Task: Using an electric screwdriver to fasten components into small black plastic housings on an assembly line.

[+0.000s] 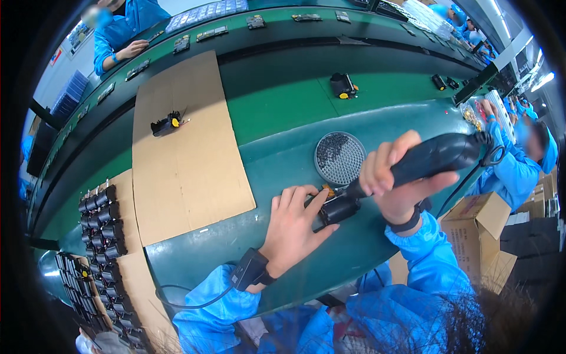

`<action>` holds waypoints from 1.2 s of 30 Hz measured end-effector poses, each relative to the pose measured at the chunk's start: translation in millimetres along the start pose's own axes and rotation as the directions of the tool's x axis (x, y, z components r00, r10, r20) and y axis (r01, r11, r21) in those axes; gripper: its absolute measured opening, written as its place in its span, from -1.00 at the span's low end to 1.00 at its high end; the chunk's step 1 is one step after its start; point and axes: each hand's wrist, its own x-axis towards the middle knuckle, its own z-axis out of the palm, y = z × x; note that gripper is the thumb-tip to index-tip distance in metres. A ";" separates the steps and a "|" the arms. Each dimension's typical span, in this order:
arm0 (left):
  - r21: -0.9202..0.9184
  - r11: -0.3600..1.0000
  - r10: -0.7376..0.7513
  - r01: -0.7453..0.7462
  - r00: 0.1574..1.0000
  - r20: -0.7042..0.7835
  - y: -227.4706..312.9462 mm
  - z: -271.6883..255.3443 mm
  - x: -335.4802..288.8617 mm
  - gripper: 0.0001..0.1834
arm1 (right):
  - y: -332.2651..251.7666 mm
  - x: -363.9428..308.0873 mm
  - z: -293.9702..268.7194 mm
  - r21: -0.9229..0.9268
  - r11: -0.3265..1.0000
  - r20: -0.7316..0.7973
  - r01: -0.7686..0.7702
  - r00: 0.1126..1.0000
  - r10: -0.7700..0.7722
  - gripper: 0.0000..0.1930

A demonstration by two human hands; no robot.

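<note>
My left hand (295, 227) lies over a black cylindrical part (341, 210) on the green mat, its thumb and fingers gripping the near and far sides. A small yellow-orange piece (328, 190) shows at the part's far edge. My right hand (392, 177) is wrapped around a black electric screwdriver (439, 158), held tilted with its cable trailing from the right end. The screwdriver's nose points down-left at the right end of the black part; its tip is hidden. Just beyond stands a round grey dish (356, 154) with many small dark screws gathered on its left side.
Cardboard sheets (194, 194) cover the left, with one black assembly (167, 123) on top. Rows of black cylindrical parts (106, 236) stand far left. Another assembly (343, 86) sits on the green belt. Circuit boards line the far rail. An open carton (471, 236) and co-workers are right.
</note>
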 end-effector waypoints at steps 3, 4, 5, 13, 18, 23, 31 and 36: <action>-0.023 1.000 -0.001 0.001 1.000 -0.007 0.1 0.6 1.1 -0.33 | 7.9 -9.6 11.5 -0.034 0.999 0.035 -0.013 0.999 0.014 -0.09; -0.022 1.000 0.003 -0.003 1.000 -0.016 0.4 0.8 0.6 -0.32 | 9.8 -10.9 13.2 -0.083 0.997 0.061 0.001 0.998 0.005 -0.11; -0.022 1.000 -0.001 0.000 1.000 -0.017 0.4 1.0 0.3 -0.32 | 12.4 -13.4 11.1 -0.074 0.997 0.077 -0.003 0.997 0.008 -0.11; -0.019 1.000 -0.005 0.004 1.000 -0.026 -0.7 2.9 -1.3 -0.35 | 20.4 -22.2 8.7 -0.025 0.999 0.105 -0.032 0.994 0.034 -0.06; -0.031 0.999 -0.005 0.005 1.000 -0.027 -0.4 2.7 -0.3 -0.39 | 21.9 -21.4 10.0 -0.059 0.998 0.127 -0.037 0.991 0.044 -0.06; -0.036 0.999 -0.004 0.003 0.999 -0.035 -1.2 3.8 -0.8 -0.42 | 24.4 -20.2 10.5 -0.133 0.987 0.173 -0.089 0.979 0.111 -0.07; -0.035 0.999 0.001 -0.003 0.999 -0.039 1.9 3.6 -0.1 -0.45 | 26.1 -20.9 8.2 -0.078 0.984 0.185 -0.160 0.968 0.172 -0.08; -0.020 1.000 0.001 -0.002 1.000 -0.024 3.9 2.6 -0.7 -0.45 | 26.3 -20.6 5.5 -0.051 0.986 0.221 -0.160 0.961 0.168 -0.08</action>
